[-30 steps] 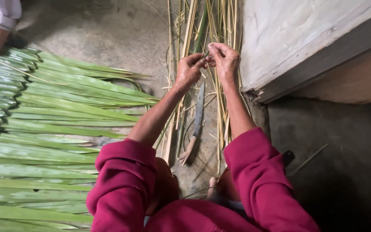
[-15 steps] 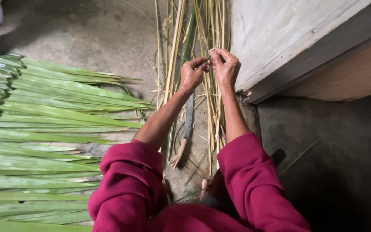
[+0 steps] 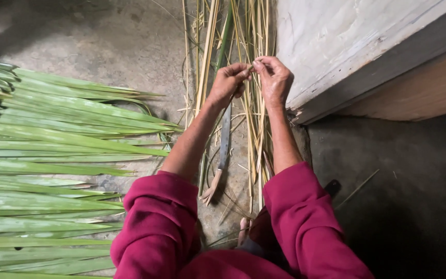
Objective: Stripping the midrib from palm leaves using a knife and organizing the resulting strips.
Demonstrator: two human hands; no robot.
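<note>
A thin, pale green-yellow leaf strip [image 3: 250, 66] is pinched at its upper end between the fingertips of both hands. It is held roughly upright above a bundle of similar dry strips lying lengthwise on the floor.

Rustic craft workspace: bare concrete floor [image 3: 130, 36], palm leaves [image 3: 52, 155], split strips [image 3: 256, 31].

Glossy green palm leaves [image 3: 63, 155], dry matt straw-coloured strips [image 3: 256, 119], rough concrete floor [image 3: 125, 41].

Magenta sleeves [image 3: 156, 217]; green palm leaves [image 3: 52, 155]; pale tan strips [image 3: 256, 31].
</note>
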